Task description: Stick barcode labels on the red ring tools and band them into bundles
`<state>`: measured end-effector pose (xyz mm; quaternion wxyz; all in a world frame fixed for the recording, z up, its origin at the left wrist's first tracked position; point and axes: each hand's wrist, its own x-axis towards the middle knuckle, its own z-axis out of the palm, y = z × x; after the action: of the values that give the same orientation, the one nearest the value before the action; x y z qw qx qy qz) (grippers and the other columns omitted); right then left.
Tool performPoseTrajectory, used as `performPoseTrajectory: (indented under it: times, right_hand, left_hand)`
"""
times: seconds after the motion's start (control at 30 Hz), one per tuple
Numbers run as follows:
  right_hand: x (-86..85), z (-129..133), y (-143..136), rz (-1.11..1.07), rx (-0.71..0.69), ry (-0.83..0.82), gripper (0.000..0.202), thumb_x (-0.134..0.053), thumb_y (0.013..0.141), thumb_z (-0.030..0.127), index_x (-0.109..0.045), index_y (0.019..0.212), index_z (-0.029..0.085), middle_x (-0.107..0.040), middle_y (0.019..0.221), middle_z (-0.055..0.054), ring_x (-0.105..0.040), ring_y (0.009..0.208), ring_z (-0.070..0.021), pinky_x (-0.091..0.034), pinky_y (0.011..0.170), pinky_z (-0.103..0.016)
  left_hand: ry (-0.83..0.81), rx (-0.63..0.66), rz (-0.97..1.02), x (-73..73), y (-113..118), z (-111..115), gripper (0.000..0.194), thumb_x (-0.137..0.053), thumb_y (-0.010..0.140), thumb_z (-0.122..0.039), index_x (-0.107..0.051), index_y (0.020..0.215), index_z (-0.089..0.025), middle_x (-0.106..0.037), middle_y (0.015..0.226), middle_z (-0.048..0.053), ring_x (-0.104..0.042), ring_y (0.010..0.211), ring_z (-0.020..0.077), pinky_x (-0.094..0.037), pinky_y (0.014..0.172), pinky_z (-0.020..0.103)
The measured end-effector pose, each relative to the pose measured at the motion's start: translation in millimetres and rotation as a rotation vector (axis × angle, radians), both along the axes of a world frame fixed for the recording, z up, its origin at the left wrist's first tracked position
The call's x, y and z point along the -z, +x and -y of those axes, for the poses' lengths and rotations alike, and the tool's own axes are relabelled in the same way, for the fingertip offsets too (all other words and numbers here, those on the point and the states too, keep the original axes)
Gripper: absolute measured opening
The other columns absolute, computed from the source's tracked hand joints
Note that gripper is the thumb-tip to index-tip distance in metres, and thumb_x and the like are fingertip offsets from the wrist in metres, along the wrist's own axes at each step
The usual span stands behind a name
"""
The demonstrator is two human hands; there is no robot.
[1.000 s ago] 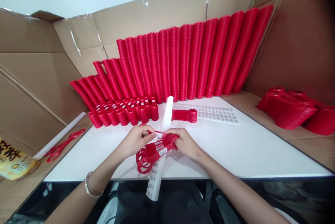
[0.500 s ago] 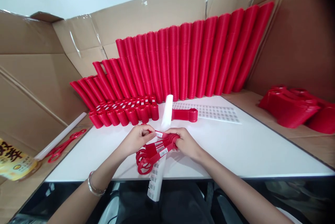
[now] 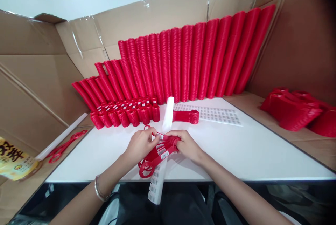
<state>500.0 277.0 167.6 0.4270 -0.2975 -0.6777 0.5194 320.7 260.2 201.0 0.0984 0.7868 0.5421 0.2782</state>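
A fanned bunch of red plastic strips with ring ends is gripped by my right hand at its right end. White barcode labels show on several strips. My left hand is closed, thumb and fingers at the label on the uppermost strip, whose ring sticks out above the knuckles. The exact contact under the fingertips is partly hidden. Beneath the bunch a curled white sheet of barcode labels hangs over the table's front edge.
Tall stacks of red strips line the cardboard back wall. Short labelled stacks stand at left, a small red pile and flat label sheet behind my hands. Red scissors and a yellow-labelled container sit left.
My left hand has shifted slightly right, its fingertips now over the label on the uppermost strip. That strip's ring shows more above the hand. My right hand keeps its grip.
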Motion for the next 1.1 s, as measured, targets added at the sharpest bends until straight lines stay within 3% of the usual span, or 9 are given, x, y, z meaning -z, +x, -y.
performPoseTrajectory:
  times: [0.23, 0.37, 0.43, 0.53, 0.63, 0.77, 0.87, 0.97, 1.1]
  right_hand:
    - [2.4, -2, 1, 0.005, -0.020, 0.014, 0.051, -0.030, 0.051, 0.006, -0.069, 0.084, 0.011, -0.062, 0.071, -0.002, -0.048, 0.049, -0.0080, -0.036, 0.042, -0.017]
    - [2.4, -2, 2, -0.008, -0.001, -0.001, 0.053, -0.031, 0.052, 0.008, -0.069, 0.089, 0.012, -0.062, 0.071, -0.002, -0.047, 0.048, -0.0078, -0.034, 0.040, -0.016]
    - [2.9, -3, 2, -0.011, 0.017, -0.013, 0.054, -0.031, 0.052, 0.008, -0.068, 0.092, 0.012, -0.062, 0.069, -0.002, -0.047, 0.047, -0.0076, -0.034, 0.039, -0.016]
    - [5.7, -6, 2, -0.005, 0.058, -0.035, 0.054, -0.030, 0.051, 0.010, -0.068, 0.090, 0.010, -0.060, 0.063, -0.002, -0.045, 0.044, -0.0077, -0.035, 0.040, -0.017]
    - [11.2, -14, -1, 0.019, 0.139, -0.057, 0.055, -0.029, 0.051, 0.012, -0.066, 0.092, 0.008, -0.057, 0.058, -0.002, -0.045, 0.042, -0.0091, -0.037, 0.040, -0.019]
    - [19.3, -26, -6, 0.104, 0.269, -0.014, 0.059, -0.029, 0.056, 0.012, -0.061, 0.104, 0.006, -0.061, 0.070, -0.005, -0.051, 0.050, -0.0116, -0.043, 0.049, -0.023]
    - [22.3, -28, -7, 0.217, 0.342, 0.094, 0.068, -0.031, 0.061, 0.008, -0.049, 0.126, 0.013, -0.062, 0.083, -0.004, -0.054, 0.066, -0.0128, -0.045, 0.068, -0.026]
    - [21.2, -24, -4, 0.377, 0.399, 0.188, 0.077, -0.037, 0.064, 0.006, -0.030, 0.139, 0.020, -0.058, 0.070, -0.001, -0.051, 0.064, -0.0160, -0.042, 0.073, -0.032]
    - [17.8, -11, 8, 0.500, 0.436, 0.332, 0.069, -0.041, 0.064, 0.006, -0.042, 0.133, 0.017, -0.059, 0.093, -0.010, -0.052, 0.088, -0.0249, -0.037, 0.082, -0.040]
  left_hand:
    - [0.176, -0.090, -0.253, 3.4, 7, 2, 0.028, -0.063, 0.082, -0.042, -0.051, 0.071, -0.019, -0.050, 0.069, 0.000, -0.049, 0.064, 0.0218, -0.026, 0.050, 0.027]
    - [0.358, -0.131, -0.221, 7.5, 8, -6, 0.029, -0.064, 0.080, -0.044, -0.050, 0.077, -0.018, -0.047, 0.101, 0.008, -0.043, 0.093, 0.0301, -0.036, 0.075, 0.038]
    - [0.264, -0.110, 0.005, 10.6, 5, -16, 0.033, -0.065, 0.076, -0.045, -0.050, 0.085, -0.018, -0.045, 0.105, 0.009, -0.040, 0.097, 0.0311, -0.034, 0.082, 0.042]
    - [0.048, 0.018, 0.264, 14.6, -5, -35, 0.040, -0.064, 0.074, -0.045, -0.048, 0.098, -0.018, -0.049, 0.094, 0.005, -0.048, 0.084, 0.0248, -0.039, 0.074, 0.036]
    - [-0.059, 0.119, 0.364, 15.5, -17, -53, 0.034, -0.054, 0.079, -0.048, -0.053, 0.085, -0.015, -0.052, 0.074, 0.002, -0.051, 0.066, 0.0193, -0.040, 0.060, 0.028]
    - [-0.129, 0.189, 0.497, 16.7, -30, -65, 0.037, -0.053, 0.077, -0.051, -0.054, 0.080, -0.014, -0.054, 0.070, 0.002, -0.052, 0.065, 0.0185, -0.041, 0.059, 0.026]
    - [-0.124, 0.204, 0.546, 21.6, -35, -68, 0.035, -0.052, 0.078, -0.049, -0.052, 0.079, -0.014, -0.054, 0.073, 0.002, -0.053, 0.069, 0.0190, -0.041, 0.063, 0.027]
    - [-0.099, 0.231, 0.531, 25.3, -35, -66, 0.030, -0.051, 0.078, -0.046, -0.050, 0.076, -0.016, -0.054, 0.074, 0.002, -0.053, 0.072, 0.0198, -0.041, 0.065, 0.027]
    - [-0.060, 0.286, 0.443, 18.8, -31, -39, 0.021, -0.047, 0.084, -0.038, -0.049, 0.079, -0.017, -0.054, 0.076, 0.001, -0.052, 0.071, 0.0196, -0.040, 0.063, 0.026]
